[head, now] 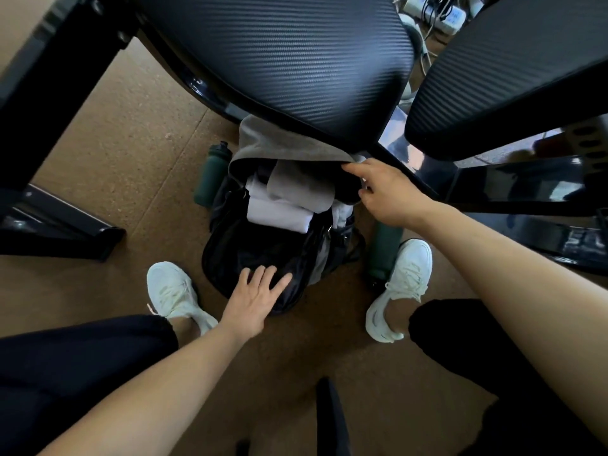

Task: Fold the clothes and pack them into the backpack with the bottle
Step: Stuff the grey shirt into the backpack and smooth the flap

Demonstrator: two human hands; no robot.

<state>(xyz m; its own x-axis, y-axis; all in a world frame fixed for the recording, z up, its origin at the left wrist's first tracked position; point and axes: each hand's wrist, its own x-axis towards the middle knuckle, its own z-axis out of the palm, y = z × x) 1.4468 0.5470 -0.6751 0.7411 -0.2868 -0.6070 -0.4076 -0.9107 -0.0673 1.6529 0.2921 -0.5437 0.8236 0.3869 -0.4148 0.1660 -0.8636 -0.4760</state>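
On the floor, between a left shoe (171, 291) and a right shoe (408, 274): the backpack (253, 255), mouth wide open, folded white clothes (279, 209) already inside with a grey roll on top. Pressed flat on its front: the left hand (253, 297), fingers straight and spread, gripping nothing. Curled round the far edge of the mouth: the right hand (385, 192), pinching just under a hanging grey cloth (263, 143); hard to tell how much of that cloth is in the pinch.

Still outside the bag: a green bottle (210, 174) just to its left; a second green bottle (383, 251) on the right, just beside the right shoe.

Could slump or tip with the left hand lifted too soon, being soft and floppy; could mess up the neat folds by stuffing the grey cloth in fast; could run out of room for a bottle with clothes piled so high; could kick the second green bottle away with a foot so close; could bump knuckles on the black table (279, 60) right above.

Nothing to read on bag, bottles or shoes; no brand, no label; some marks on the white plug boxes (444, 11) far back, too blurry to make out.
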